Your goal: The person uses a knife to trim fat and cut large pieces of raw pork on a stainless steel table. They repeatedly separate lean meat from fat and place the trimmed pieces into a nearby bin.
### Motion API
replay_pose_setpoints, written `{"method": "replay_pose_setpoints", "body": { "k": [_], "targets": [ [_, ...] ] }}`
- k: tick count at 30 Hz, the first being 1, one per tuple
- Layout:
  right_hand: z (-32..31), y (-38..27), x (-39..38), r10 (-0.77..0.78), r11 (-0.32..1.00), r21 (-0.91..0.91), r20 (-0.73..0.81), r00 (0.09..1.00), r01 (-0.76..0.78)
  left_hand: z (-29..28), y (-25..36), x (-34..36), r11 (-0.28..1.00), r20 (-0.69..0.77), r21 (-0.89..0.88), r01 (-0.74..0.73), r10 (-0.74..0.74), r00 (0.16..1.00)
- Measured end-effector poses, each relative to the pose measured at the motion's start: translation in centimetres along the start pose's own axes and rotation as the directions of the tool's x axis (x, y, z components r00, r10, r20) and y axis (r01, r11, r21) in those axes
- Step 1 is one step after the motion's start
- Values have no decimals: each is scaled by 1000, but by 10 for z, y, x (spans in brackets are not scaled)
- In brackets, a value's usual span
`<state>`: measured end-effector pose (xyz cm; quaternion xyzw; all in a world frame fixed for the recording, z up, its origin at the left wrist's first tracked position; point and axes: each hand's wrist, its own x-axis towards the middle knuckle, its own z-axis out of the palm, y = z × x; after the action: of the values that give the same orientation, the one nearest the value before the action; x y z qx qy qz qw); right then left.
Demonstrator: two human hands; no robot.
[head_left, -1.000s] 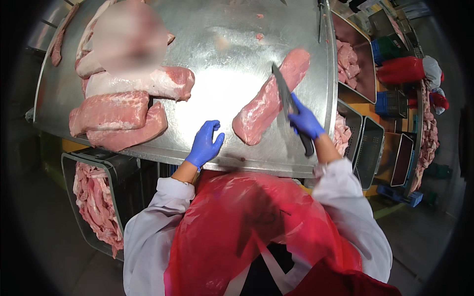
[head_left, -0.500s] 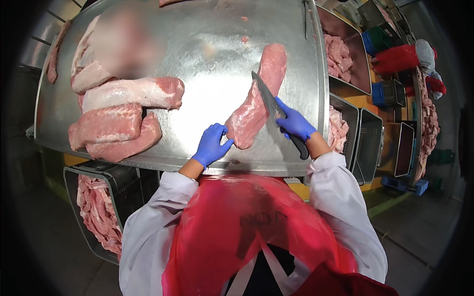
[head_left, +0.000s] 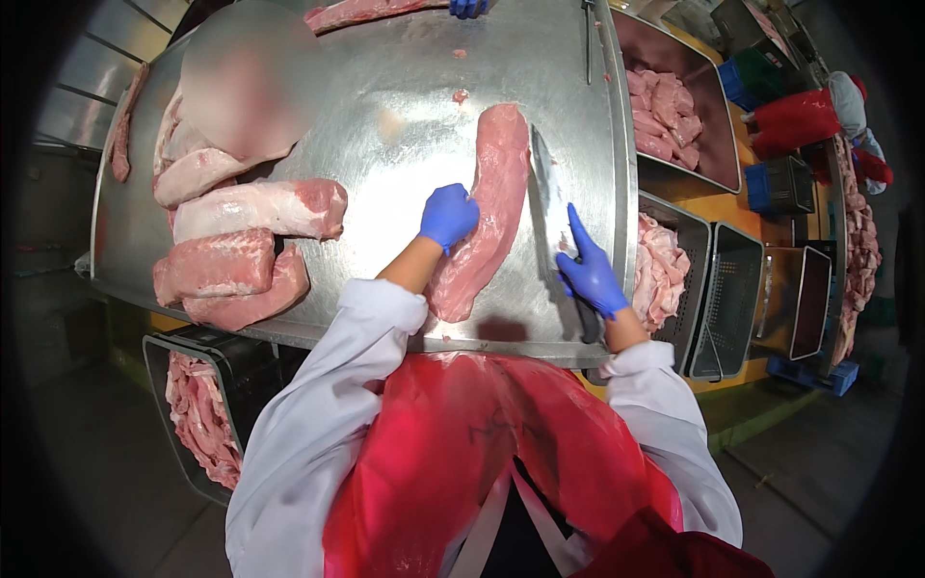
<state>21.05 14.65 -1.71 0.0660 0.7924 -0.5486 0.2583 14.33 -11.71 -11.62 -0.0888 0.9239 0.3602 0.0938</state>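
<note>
A long strip of boneless pork loin [head_left: 493,183] lies lengthwise before me on the steel table [head_left: 385,193]. My left hand [head_left: 449,218], in a blue glove, is closed against the loin's left edge; its curled fingertips are partly hidden. On the other side, my right hand [head_left: 590,275], also gloved in blue, grips a butcher's knife [head_left: 551,188] by its dark handle, index finger stretched along the blade's spine. The blade points away from me, just right of the loin, its broad side catching the light. A gap shows between blade and meat.
Several thick meat cuts [head_left: 217,262] are piled at the table's left. Meat-filled crates stand below left [head_left: 198,414] and along the right [head_left: 665,116]. Another person's gloved hand [head_left: 469,8] is at the far edge, by a long meat piece [head_left: 366,12]. A rod [head_left: 589,43] lies far right.
The loin has been straightened and shifted left. My left hand has moved up its left edge and closed. The knife has come off the meat to its right. Another person's hand has appeared.
</note>
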Motion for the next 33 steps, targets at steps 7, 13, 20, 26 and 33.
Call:
{"method": "replay_pose_setpoints", "body": {
  "k": [7, 13, 20, 26, 33],
  "targets": [
    [59, -8, 80, -62, 988, -129, 196, 979, 89, -10, 15, -23, 998, -57, -9, -59, 58, 997],
    [-6, -9, 33, 143, 966, -259, 569, 810, 11, -13, 12, -19, 990, -71, -128, -60, 51, 996],
    [32, -4, 68, 77, 987, -157, 582, 810, 19, -32, 27, -4, 952, 31, -66, -299, 302, 953],
    [22, 17, 29, 102, 988, -157, 618, 780, -5, -56, 43, -2, 933, 161, -279, -228, 279, 947],
    [38, 30, -18, 83, 985, -172, 542, 836, 14, -69, 55, -5, 924, 166, -229, -307, 348, 922]
  ]
}}
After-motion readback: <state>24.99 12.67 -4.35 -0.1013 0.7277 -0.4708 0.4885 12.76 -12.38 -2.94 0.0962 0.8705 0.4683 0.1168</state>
